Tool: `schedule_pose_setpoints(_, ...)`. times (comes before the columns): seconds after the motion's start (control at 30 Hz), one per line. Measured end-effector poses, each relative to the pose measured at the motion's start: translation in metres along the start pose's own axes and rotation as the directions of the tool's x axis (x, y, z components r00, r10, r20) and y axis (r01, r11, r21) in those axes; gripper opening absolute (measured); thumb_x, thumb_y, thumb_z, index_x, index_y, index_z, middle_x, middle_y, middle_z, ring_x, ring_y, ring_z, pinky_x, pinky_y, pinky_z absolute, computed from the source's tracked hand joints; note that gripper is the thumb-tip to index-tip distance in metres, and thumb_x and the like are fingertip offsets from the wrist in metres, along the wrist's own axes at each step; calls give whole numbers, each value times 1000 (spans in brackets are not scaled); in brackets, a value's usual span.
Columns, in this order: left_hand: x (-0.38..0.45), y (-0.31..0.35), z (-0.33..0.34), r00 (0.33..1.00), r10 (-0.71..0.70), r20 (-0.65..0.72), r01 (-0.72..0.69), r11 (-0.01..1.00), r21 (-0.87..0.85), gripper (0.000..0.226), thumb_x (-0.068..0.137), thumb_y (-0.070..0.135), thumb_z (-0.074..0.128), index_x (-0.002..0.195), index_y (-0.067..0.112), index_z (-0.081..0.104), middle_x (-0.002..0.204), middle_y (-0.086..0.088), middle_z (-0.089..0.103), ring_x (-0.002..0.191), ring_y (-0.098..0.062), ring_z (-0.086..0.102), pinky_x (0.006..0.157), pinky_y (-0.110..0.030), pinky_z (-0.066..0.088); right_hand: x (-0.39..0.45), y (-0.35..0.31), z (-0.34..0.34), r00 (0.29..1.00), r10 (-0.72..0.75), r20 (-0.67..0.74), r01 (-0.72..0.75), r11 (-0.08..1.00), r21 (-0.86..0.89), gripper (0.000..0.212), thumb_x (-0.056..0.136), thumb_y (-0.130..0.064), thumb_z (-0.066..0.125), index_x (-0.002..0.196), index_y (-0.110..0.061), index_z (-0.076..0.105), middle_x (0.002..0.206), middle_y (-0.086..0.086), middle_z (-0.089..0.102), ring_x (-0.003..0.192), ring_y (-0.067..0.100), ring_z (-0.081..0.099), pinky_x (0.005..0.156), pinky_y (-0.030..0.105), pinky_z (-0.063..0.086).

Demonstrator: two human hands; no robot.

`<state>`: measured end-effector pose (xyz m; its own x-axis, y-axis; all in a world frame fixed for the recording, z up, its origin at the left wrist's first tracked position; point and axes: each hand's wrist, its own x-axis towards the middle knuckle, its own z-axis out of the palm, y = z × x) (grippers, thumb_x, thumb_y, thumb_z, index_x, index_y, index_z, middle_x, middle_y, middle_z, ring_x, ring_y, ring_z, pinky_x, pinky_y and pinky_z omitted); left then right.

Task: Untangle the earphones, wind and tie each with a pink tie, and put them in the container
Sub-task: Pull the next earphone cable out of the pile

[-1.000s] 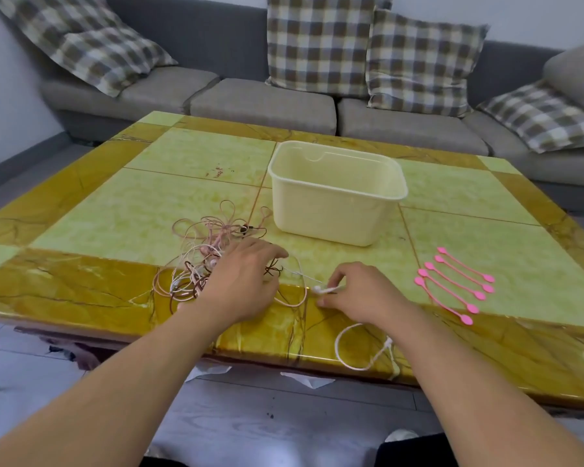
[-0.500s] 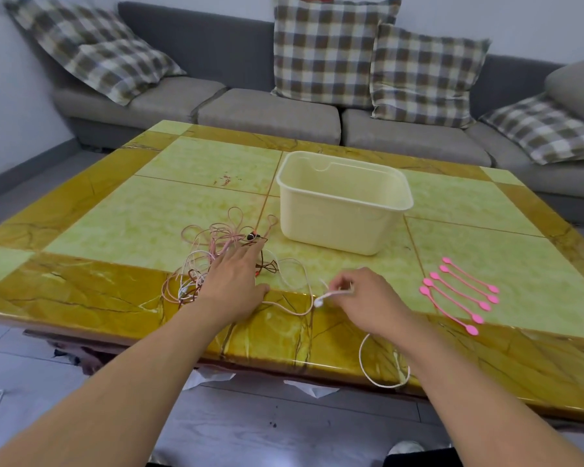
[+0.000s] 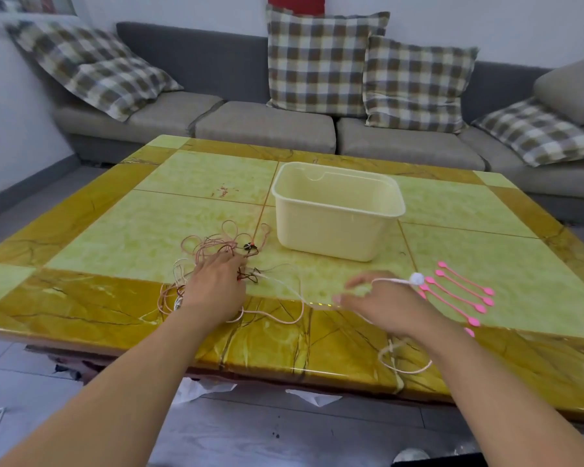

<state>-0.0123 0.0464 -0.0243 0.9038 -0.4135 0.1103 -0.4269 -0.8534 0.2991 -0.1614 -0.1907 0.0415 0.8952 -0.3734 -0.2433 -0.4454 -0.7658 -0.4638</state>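
A tangle of pinkish, white and dark earphone cables (image 3: 213, 244) lies on the table left of centre. My left hand (image 3: 216, 288) presses flat on its near side. My right hand (image 3: 384, 305), blurred by motion, holds a white earphone cable that runs from the tangle. The white earbud (image 3: 417, 279) swings just past its knuckles, and more of that cable hangs in a loop (image 3: 405, 365) over the table's front edge. Several pink ties (image 3: 462, 293) lie in a row right of my right hand. The cream container (image 3: 337, 230) stands behind, with nothing seen inside.
The yellow-green tiled table (image 3: 132, 230) has its front edge just under my forearms. A grey sofa (image 3: 267, 126) with checked cushions runs along the far side. White scraps (image 3: 199, 389) lie on the floor below the table.
My right hand has pulled the white cable rightward toward the pink ties, and the earbud has flipped over past its knuckles. My left hand stays pressed on the tangle. The camera tilted up.
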Motion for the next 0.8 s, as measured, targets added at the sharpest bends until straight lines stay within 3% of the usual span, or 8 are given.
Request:
schedule_pose_setpoints(0.07, -1, -1, -1, 1000, -11, -15, 11, 1000, -5, 43, 100, 26, 54, 143, 21, 51, 148, -2, 51, 142, -24, 39, 117, -42, 31, 1, 9, 5, 995, -8, 96, 21, 991, -134, 32, 88, -56, 66, 77, -27, 70, 89, -4, 59, 71, 12, 60, 65, 32, 50)
schedule_pose_setpoints(0.13, -1, -1, -2, 999, -18, -51, 17, 1000, -15, 46, 99, 26, 57, 144, 20, 50, 149, -3, 51, 142, -25, 40, 119, -42, 30, 2, 13, 1, 998, -41, 42, 43, 997, -62, 37, 91, -51, 65, 67, -23, 66, 81, -2, 57, 66, 13, 58, 62, 32, 47)
schedule_pose_setpoints(0.27, 4, 2, -12, 979, -98, -181, 88, 994, -62, 60, 85, 30, 75, 140, 20, 54, 137, -7, 55, 131, -30, 46, 114, -43, 36, 0, 9, -11, 983, -85, -160, 105, 987, 124, 29, 91, -56, 63, 79, -32, 71, 91, -7, 67, 83, 12, 65, 69, 31, 48)
schedule_pose_setpoints(0.37, 2, 17, -21, 939, -91, -331, 70, 995, -75, 49, 79, 26, 75, 126, 20, 64, 120, -6, 55, 116, -29, 47, 107, -42, 36, -2, 5, -11, 979, -132, -155, 167, 956, 243, 26, 91, -50, 66, 78, -28, 72, 68, -13, 64, 65, 13, 60, 59, 30, 46)
schedule_pose_setpoints(0.43, -4, 32, -24, 930, 28, -367, -76, 990, -117, 37, 78, 21, 71, 115, 22, 69, 114, -2, 58, 114, -26, 50, 105, -42, 36, -5, 2, -9, 976, -164, -141, 199, 939, 282, 25, 93, -46, 66, 80, -25, 71, 52, -15, 51, 50, 6, 45, 50, 25, 40)
schedule_pose_setpoints(0.57, -18, 64, -17, 952, 303, 29, -293, 937, -190, 27, 83, 32, 67, 110, 28, 67, 100, 11, 64, 103, -15, 55, 94, -36, 45, -6, -5, -7, 955, -201, -220, 284, 840, 463, 22, 93, -38, 70, 78, -23, 74, 55, -5, 51, 53, 8, 40, 49, 21, 34)
schedule_pose_setpoints(0.7, -18, 68, -2, 958, 161, 238, -173, 985, 28, 32, 89, 50, 67, 105, 23, 63, 107, 1, 62, 106, -21, 54, 85, -35, 43, 4, -5, -8, 962, -104, -252, 246, 730, 637, 18, 93, -32, 71, 81, -19, 75, 52, -7, 44, 47, 8, 36, 46, 25, 34)
schedule_pose_setpoints(0.8, -17, 65, 0, 960, 140, 244, -128, 990, -65, 21, 94, 42, 64, 90, 22, 65, 100, 1, 66, 98, -21, 59, 76, -33, 44, 15, 3, 5, 991, -38, -131, 102, 847, 521, 11, 92, -34, 72, 87, -26, 77, 72, -4, 69, 63, 9, 58, 56, 28, 45)
